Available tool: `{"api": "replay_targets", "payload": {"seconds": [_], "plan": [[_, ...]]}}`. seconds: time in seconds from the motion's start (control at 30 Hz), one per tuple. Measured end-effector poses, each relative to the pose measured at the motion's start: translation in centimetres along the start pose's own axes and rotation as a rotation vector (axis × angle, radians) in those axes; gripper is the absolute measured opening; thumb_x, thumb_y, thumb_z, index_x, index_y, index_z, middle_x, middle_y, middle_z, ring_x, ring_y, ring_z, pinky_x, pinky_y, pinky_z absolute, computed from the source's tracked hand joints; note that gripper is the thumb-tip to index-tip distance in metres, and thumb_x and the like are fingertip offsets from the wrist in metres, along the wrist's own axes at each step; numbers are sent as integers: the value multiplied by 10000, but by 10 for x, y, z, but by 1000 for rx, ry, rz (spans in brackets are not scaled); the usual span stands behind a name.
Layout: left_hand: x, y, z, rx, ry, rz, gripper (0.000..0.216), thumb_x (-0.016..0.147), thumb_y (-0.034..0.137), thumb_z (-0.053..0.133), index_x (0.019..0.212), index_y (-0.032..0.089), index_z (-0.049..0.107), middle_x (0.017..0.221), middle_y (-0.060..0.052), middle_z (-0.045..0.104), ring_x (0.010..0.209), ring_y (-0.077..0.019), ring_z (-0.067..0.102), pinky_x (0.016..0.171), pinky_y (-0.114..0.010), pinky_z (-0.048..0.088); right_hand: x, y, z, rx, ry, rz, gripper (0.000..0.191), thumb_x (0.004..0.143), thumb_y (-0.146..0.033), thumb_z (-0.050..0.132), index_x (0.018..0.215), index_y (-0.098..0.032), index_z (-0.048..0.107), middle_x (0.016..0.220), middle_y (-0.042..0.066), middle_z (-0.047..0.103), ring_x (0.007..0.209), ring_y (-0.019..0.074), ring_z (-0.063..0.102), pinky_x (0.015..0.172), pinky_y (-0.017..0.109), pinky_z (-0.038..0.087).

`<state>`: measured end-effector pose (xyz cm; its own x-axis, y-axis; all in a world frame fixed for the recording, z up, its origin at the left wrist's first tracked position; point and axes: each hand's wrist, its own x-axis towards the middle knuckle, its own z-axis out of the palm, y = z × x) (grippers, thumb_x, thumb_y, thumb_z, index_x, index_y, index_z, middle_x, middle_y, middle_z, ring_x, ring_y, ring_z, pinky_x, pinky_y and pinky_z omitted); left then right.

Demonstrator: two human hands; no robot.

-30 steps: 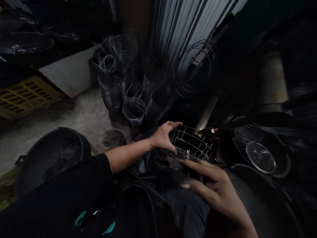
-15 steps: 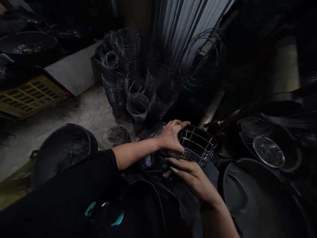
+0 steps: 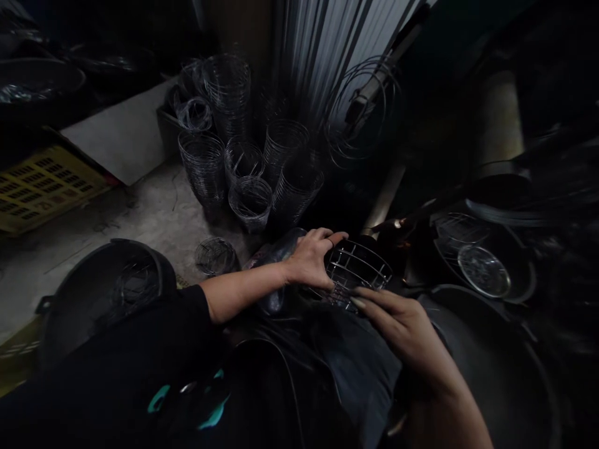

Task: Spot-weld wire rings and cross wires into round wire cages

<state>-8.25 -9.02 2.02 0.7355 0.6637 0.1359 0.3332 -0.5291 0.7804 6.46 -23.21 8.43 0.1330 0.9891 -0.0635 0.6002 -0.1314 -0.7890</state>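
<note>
A round wire basket of shiny metal rods lies tilted over my lap in the middle. My left hand is closed on its left side, one finger over the upper rim and the thumb low on the near side. My right hand is at the near lower edge, its fingers stretched out to the left with the tips against or very close to the wires. The right thumb is hidden. Dark cloth covers my lap beneath the basket.
Several stacks of wire rings stand on the floor ahead. A dark basin with wire pieces is at left, near a yellow crate. At right are a large dark basin and another basin holding round wire pieces. A pole leans behind.
The view has shifted slightly to the right. My right hand has moved right along the basket's near edge, away from my left hand. The left hand keeps its hold.
</note>
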Motion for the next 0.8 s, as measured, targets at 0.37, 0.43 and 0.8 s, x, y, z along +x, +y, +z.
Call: {"api": "replay_targets", "payload": {"seconds": [0.37, 0.43, 0.8], "plan": [[21, 8, 1, -1, 20, 4, 1005, 444, 452, 795, 1367, 207, 483, 1253, -123, 516, 1149, -321, 514, 999, -515, 435, 6, 28, 12, -777, 217, -327, 323, 887, -141, 460, 1059, -141, 733, 855, 109, 736, 690, 224, 700, 616, 304, 532], [27, 9, 3, -15, 31, 20, 1012, 441, 454, 795, 1368, 190, 484, 1239, -126, 520, 1144, -324, 515, 991, -519, 443, 10, 32, 8, -711, 285, -381, 311, 910, -157, 455, 1025, -160, 744, 833, 90, 737, 689, 206, 698, 626, 286, 528], [69, 14, 3, -50, 61, 3, 1020, 415, 414, 831, 1354, 222, 481, 1238, -106, 502, 1171, -328, 491, 1003, -528, 432, 41, 46, -23, -769, 394, -443, 302, 928, -233, 472, 961, -170, 765, 834, 80, 749, 718, 208, 711, 635, 279, 530]]}}
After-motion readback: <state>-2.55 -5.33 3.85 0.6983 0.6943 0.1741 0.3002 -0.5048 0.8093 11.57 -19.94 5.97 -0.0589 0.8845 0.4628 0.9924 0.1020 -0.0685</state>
